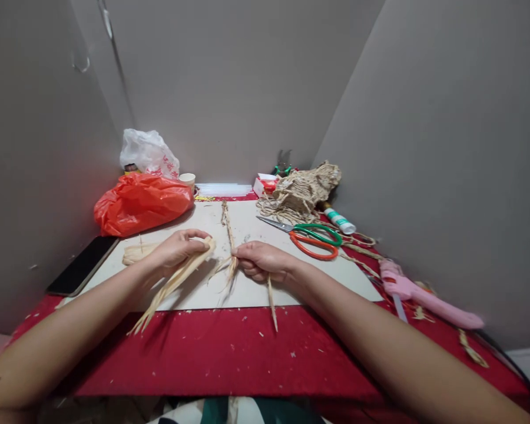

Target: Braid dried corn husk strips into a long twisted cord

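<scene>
My left hand is closed on a bundle of pale, flat husk strips, whose frayed ends hang down toward the red cloth. My right hand pinches a thin twisted fibre stalk near its frayed lower end, above the white board. A narrow pointed strip sticks out below the right palm. More pale husk lies on the board, partly behind my left wrist. Scissors with green and orange handles rest just beyond my right hand, blades pointing left.
Left: a black phone, an orange plastic bag, a clear bag and a paper cup. Right: coiled cord, a green-white tube and a pink glue gun. Grey walls enclose the red-covered table.
</scene>
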Tool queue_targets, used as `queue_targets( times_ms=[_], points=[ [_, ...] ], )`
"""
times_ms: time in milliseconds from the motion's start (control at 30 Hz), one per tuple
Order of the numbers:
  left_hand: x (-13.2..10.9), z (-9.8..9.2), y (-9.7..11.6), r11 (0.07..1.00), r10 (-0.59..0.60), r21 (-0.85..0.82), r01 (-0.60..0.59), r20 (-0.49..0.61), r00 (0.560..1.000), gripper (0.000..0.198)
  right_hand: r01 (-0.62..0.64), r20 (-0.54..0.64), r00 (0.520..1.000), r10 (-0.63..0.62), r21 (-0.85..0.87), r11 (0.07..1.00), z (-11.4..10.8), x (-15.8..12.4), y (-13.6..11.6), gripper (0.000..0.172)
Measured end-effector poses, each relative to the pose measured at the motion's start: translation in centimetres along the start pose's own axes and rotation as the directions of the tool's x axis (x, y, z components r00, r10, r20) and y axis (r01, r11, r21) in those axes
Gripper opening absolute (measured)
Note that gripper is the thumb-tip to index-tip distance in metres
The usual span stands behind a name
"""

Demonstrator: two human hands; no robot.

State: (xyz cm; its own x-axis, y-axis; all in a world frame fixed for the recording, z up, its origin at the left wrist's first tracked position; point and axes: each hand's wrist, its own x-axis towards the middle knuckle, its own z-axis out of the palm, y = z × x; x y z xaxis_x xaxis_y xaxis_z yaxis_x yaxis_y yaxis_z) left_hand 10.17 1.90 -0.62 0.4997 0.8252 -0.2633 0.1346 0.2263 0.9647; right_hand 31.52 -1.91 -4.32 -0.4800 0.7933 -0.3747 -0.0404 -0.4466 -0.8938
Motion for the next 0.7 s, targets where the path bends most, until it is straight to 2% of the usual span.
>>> queue_targets(
  times_ms=[100,233,433,700],
  points=[
    [1.5,2.2,-0.5,0.996,0.034,0.074,-0.038,0.055,0.998,0.019,0.021,0.008,1.0,-0.021,-0.005,1.0,-0.3,0.1,0.2,0.04],
    [2.6,3.7,-1.0,0.994,0.069,0.079,-0.078,0.118,0.991,0.016,0.057,0.014,0.998,-0.057,0.002,0.998,-0.7,0.3,0.5,0.041],
    [3.0,3.3,-2.1,0.998,0.055,-0.017,-0.054,0.089,0.994,0.018,0.073,0.027,0.997,-0.074,0.02,0.997,-1.1,0.4,0.7,0.043],
    [3.2,3.4,-3.1,0.998,0.057,0.021,-0.056,-0.02,0.998,0.019,0.126,-0.043,0.991,-0.126,0.002,0.992,-0.3,0.4,0.8,0.044]
  ],
)
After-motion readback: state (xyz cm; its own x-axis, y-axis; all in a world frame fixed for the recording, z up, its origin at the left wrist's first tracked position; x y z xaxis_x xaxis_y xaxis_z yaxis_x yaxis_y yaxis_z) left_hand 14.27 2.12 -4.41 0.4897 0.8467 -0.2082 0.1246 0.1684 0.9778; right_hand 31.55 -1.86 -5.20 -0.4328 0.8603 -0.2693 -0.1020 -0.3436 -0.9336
